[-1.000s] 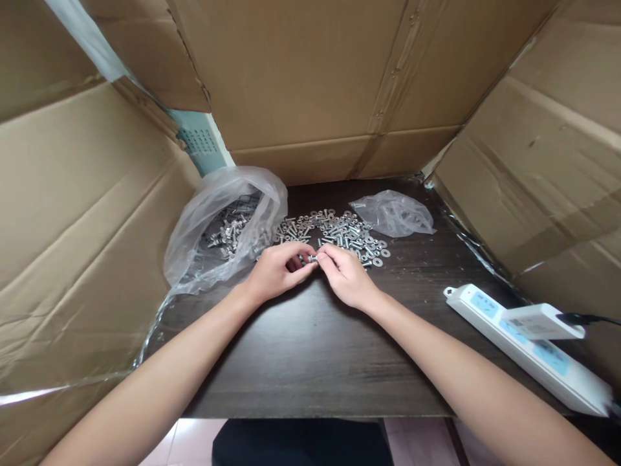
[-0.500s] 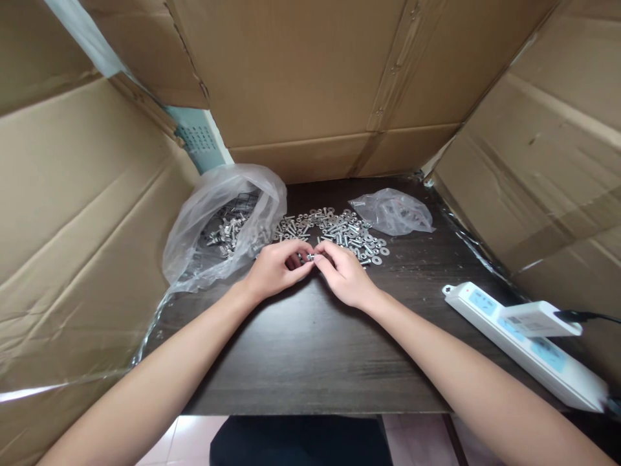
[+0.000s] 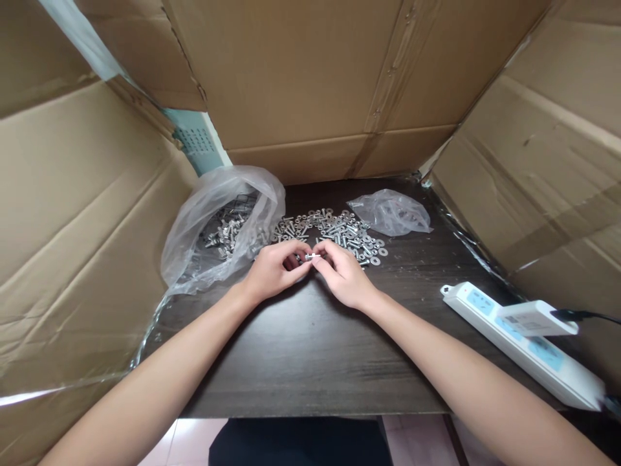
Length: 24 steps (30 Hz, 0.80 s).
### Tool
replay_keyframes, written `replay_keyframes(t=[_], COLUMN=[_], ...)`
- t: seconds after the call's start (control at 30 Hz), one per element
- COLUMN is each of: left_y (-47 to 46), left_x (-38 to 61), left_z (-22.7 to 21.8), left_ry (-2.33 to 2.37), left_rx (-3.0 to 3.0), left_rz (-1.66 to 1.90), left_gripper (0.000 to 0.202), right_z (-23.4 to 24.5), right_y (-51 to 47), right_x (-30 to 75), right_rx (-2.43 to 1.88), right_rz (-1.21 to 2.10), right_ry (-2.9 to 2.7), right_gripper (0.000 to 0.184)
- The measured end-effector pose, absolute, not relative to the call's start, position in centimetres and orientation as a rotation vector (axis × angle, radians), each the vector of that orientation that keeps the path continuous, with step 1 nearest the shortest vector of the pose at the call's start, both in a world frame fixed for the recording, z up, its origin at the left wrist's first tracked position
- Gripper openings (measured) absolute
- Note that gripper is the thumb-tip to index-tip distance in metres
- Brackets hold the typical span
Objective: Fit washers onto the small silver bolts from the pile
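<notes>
Left hand [image 3: 274, 275] and right hand [image 3: 342, 275] are meeting fingertip to fingertip, both pinching a small bolt [image 3: 310, 257] just above the dark table [image 3: 301, 362].
Each hand's fingers are closing narrowly on the bolt; what is sitting on its thread is too small to tell. A power strip [image 3: 524, 343] is lying at the near right, well apart. Just beyond the knuckles a pile of loose hardware [image 3: 339, 230] is spreading between a large plastic bag [image 3: 223, 220] and a small bag [image 3: 391, 213]. So light a pinch is risking a slip, the bolt vanishing among look-alikes.
</notes>
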<state>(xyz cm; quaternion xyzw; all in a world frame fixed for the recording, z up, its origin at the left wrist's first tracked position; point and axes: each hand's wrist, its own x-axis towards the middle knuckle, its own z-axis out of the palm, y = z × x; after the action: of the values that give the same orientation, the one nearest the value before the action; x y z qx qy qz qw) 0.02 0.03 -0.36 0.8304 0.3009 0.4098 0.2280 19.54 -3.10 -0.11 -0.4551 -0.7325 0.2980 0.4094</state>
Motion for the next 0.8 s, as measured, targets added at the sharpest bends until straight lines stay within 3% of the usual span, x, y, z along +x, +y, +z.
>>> replay_keyframes(t=[0.8], left_y=[0.11], left_x=[-0.04], left_z=[-0.59], left_ry=[0.795], left_rx=[2.304], left_rz=[1.128], left_gripper=[0.010], right_z=[-0.16], right_y=[-2.98], right_x=[19.57], right_rx=[-1.128], right_rz=[0.767], right_ry=[-1.874], right_gripper=[0.017])
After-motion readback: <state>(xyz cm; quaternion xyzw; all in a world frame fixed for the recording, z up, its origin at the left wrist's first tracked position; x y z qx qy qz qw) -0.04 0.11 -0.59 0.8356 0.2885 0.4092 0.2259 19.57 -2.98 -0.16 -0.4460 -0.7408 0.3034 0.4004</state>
